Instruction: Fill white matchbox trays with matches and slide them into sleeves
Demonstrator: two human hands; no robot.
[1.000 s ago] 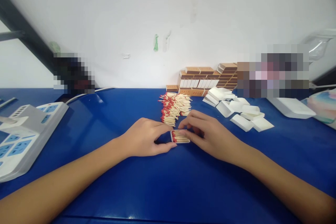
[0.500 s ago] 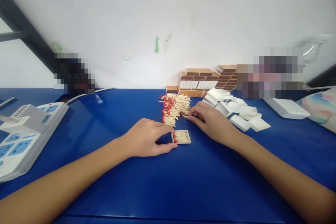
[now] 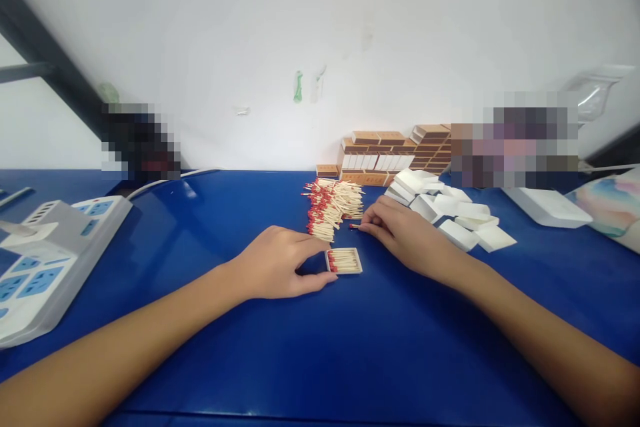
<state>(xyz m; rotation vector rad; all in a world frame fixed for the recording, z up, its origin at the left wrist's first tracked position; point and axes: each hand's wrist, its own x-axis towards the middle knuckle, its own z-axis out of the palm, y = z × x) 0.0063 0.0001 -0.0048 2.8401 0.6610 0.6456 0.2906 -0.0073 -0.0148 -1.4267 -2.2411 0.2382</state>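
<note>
My left hand rests on the blue table, thumb and index finger holding the left end of a small white tray. Matches with red heads to the left lie inside that tray. Pinched between the fingertips of my right hand is a match, its red head pointing left. Behind the tray spreads a loose heap of matches, just left of my right fingertips. Several white trays are piled to the right of my right hand.
Brown matchboxes are stacked against the white wall. A white power strip stands on the left side of the blue table. At the right lie a larger white box and a colourful item.
My right hand has drawn slightly right and away from the heap, with the match between its fingertips. The left hand and its tray have hardly moved.
</note>
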